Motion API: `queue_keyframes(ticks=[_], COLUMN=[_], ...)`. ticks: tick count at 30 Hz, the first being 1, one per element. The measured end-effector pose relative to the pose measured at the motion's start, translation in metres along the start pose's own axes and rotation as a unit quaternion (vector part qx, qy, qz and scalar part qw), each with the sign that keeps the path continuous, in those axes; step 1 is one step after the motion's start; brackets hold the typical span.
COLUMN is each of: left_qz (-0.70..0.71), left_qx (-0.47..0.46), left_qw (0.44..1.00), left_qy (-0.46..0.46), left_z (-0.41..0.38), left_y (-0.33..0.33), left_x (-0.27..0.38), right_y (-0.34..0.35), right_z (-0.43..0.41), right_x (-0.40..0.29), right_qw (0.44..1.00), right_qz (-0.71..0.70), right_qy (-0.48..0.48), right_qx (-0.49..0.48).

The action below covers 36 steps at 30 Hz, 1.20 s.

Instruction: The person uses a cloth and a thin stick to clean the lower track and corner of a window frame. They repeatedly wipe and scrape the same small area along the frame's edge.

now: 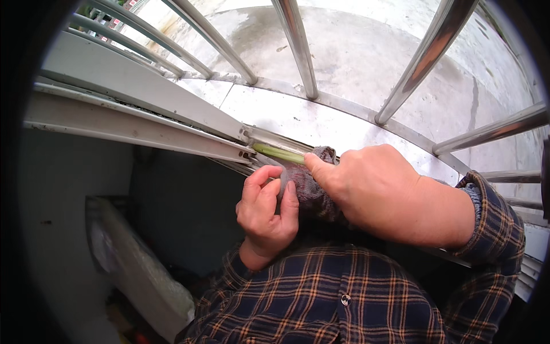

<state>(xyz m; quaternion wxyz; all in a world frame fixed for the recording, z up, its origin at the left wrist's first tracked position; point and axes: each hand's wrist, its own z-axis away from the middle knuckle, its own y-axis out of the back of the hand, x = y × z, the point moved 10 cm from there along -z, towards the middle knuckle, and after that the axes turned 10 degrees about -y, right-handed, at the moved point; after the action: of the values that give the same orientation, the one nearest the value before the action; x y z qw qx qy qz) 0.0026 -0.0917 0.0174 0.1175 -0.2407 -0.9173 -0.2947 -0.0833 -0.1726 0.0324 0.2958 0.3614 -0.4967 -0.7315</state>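
My right hand [365,185] grips a flat green strip or handle [279,153], whose far end lies in the window's sliding track [275,137], close to the ends of the sash frames. Below the green piece hangs a dirty grey cloth [307,185], bunched under my right hand and over the sill. My left hand [268,206] pinches the cloth's left edge between thumb and fingers. The lower part of the cloth and the fingers of my right hand under it are hidden.
White window sash frames [142,99] run from the left to the track. Metal security bars [298,51] rise from a curved rail beyond the sill, over a concrete surface [343,43]. At lower left, a long plastic-wrapped object [146,275] leans in the dark room.
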Motion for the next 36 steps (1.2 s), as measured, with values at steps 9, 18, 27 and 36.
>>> queue_keyframes(ticks=[9,18,27,36], left_qz=[-0.004,0.012,0.205,0.154], left_qx=[0.019,0.012,-0.044,-0.048], left_qw=[1.000,1.000,0.978,0.985], left_qy=[0.019,0.004,0.007,-0.059], left_z=[0.005,0.007,0.010,0.003], left_y=[0.007,-0.001,-0.021,-0.018], left_x=[0.000,-0.004,0.015,0.028], right_y=[0.007,-0.007,0.043,0.007], right_z=[-0.004,-0.001,0.050,0.004], right_x=[-0.004,-0.010,0.019,0.012], right_qw=[0.999,0.996,0.998,0.998], right_qz=[-0.007,0.060,0.007,-0.045], right_qy=[0.036,-0.018,-0.048,-0.013], right_qx=[0.031,0.060,0.028,0.049])
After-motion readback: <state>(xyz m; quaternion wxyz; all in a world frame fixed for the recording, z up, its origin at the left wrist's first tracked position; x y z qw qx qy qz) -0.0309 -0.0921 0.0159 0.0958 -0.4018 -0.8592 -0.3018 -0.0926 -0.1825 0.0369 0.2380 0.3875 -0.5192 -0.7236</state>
